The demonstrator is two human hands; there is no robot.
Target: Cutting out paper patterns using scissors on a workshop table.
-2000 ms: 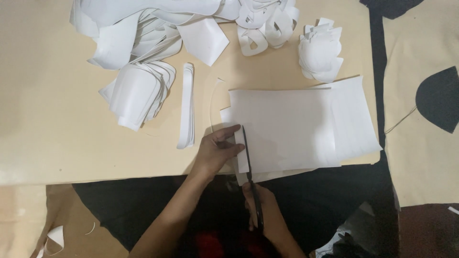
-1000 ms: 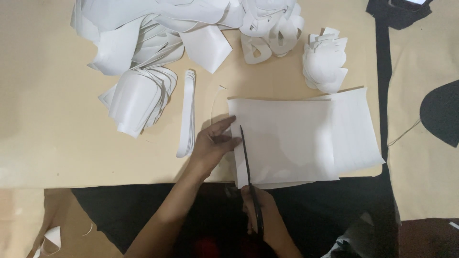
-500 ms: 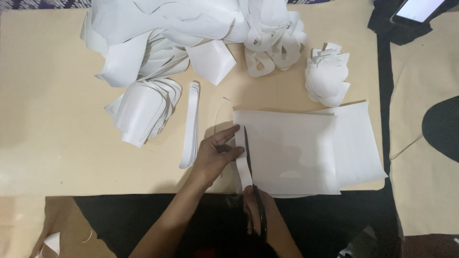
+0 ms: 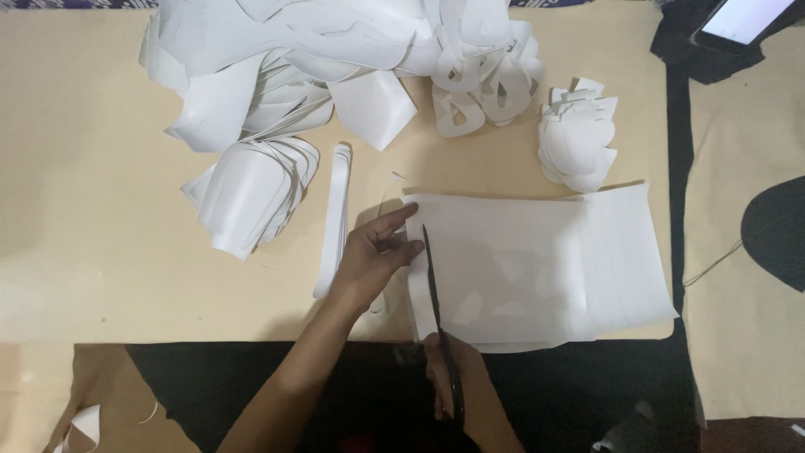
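The stack of sheets (image 4: 537,268) near the table's front edge looks like thin white paper, matt and smooth, faintly translucent where shapes show through. The scissors (image 4: 438,302) have dark, dull blades, probably metal. The table (image 4: 92,210) is covered in a tan, matt, smooth surface like card or board. The heap of white cut-outs (image 4: 319,59) at the back edge looks like slightly stiffer, curling paper.

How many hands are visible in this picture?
2. The left hand presses on the left edge of the stack of white paper sheets; the right hand holds the dark scissors at the table's near edge.
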